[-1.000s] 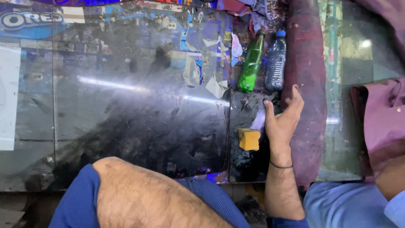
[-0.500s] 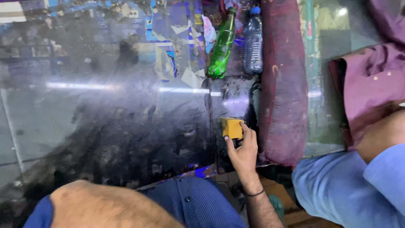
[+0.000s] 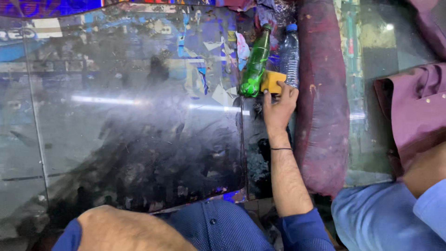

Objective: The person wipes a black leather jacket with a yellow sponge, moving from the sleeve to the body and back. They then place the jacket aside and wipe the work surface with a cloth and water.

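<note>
Pressing yellow sponge point(image 3: 272, 82) against glass, right hand point(image 3: 278, 108) grip pinching it beside green bottle point(image 3: 254, 65).

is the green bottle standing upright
No, the green bottle lies flat on the glass, beside the sponge under the right hand.

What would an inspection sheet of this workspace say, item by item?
Surface: glass sheet, smeared and dusty, with torn paper showing under its far part.
Job's things: yellow sponge at the glass's far right edge, under the right hand's fingers.
Clutter: green bottle and clear bottle lying side by side just beyond the sponge.
Hands: right hand presses on the sponge, thin black band at the wrist; left forearm at the near edge, its hand out of view.
Cables: nothing seen.
Surroundings: dark red padded roll right of the hand; another person in a light blue sleeve at far right; maroon cloth beside them.
</note>
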